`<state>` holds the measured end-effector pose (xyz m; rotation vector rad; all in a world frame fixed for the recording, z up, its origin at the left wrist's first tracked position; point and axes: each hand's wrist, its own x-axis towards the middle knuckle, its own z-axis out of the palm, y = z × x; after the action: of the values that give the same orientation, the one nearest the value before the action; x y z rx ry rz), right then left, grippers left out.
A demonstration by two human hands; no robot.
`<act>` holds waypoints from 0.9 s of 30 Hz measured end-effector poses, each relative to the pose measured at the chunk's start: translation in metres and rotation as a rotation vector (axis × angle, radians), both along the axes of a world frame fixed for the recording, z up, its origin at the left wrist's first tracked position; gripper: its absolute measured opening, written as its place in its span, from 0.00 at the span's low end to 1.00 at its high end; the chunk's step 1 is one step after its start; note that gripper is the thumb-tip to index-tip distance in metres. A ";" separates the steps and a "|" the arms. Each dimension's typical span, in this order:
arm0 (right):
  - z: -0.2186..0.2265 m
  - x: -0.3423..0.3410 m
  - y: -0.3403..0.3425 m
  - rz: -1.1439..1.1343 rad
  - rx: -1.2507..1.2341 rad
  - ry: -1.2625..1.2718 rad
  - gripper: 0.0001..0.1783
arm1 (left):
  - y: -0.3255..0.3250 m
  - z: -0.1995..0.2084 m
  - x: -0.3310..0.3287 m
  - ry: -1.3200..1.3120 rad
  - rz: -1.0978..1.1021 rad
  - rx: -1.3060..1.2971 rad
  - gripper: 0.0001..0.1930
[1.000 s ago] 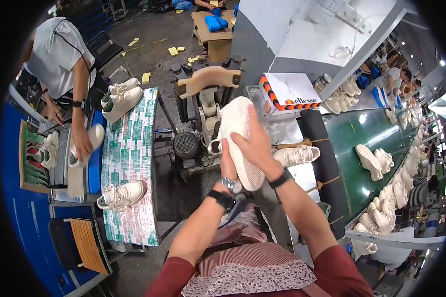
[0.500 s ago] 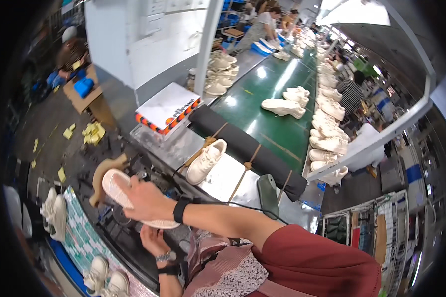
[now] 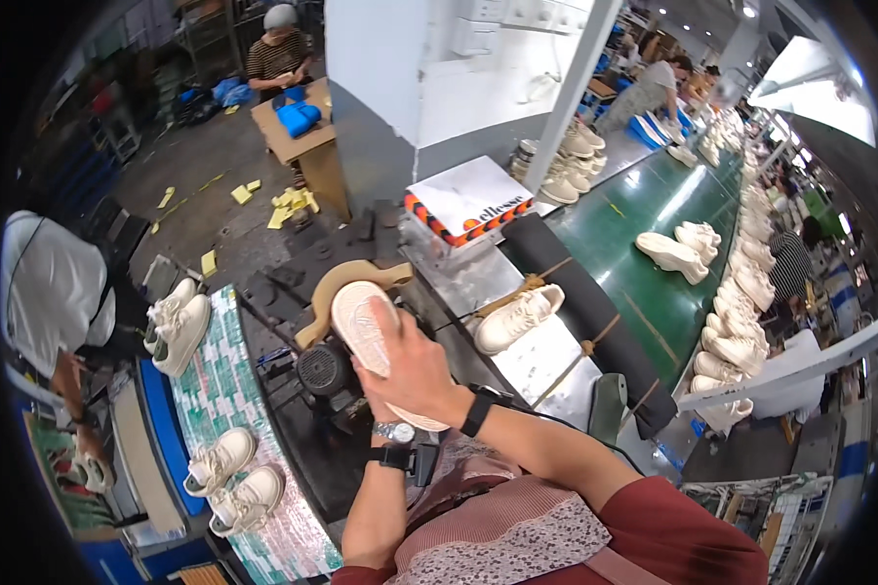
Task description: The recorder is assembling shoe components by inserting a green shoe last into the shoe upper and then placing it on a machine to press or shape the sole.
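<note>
A cream shoe (image 3: 355, 314) is held at a slant in front of me, its ridged sole turned up toward me. My right hand (image 3: 415, 369) lies across the middle of the sole, gripping it with the fingers closed round it. From below, my left hand (image 3: 373, 392) grips the shoe's side; most of its fingers are hidden behind the shoe. Just beyond the toe end curves a tan guard (image 3: 334, 283) on a dark machine with a round motor (image 3: 324, 369). To the right, another cream sneaker (image 3: 520, 319) rests on a white surface.
A green conveyor belt (image 3: 610, 219) carries cream shoes on the right. Near it are a shoe box (image 3: 473, 195) and a dark green object (image 3: 608, 408). Sneakers (image 3: 234, 478) stand on a patterned bench (image 3: 226, 380) at left. A co-worker in white (image 3: 59, 283) is at far left.
My view has swung left, so the scene sits further right. My left hand has come up against the shoe, which both hands now hold. A co-worker now shows at the left.
</note>
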<state>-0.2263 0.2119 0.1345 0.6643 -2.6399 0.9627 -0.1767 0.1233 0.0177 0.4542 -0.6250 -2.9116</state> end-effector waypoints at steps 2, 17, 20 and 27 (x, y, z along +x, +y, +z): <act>-0.004 0.006 -0.005 -0.007 -0.043 0.022 0.58 | -0.001 0.002 0.001 0.017 -0.002 0.037 0.39; -0.056 -0.022 -0.026 0.200 -1.266 -1.372 0.52 | -0.092 -0.044 0.147 -0.303 -0.864 -0.594 0.40; -0.048 -0.009 -0.001 0.291 -1.250 -1.303 0.69 | -0.070 -0.029 0.126 -0.316 -0.792 -0.753 0.36; -0.047 0.070 0.254 -0.451 -0.603 -0.315 0.67 | 0.063 -0.074 -0.011 0.164 -0.904 -1.275 0.27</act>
<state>-0.1566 0.4655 0.0871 -0.2259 -2.3566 1.6885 -0.1876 0.1868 -0.0561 -0.3234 -2.8372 -2.2526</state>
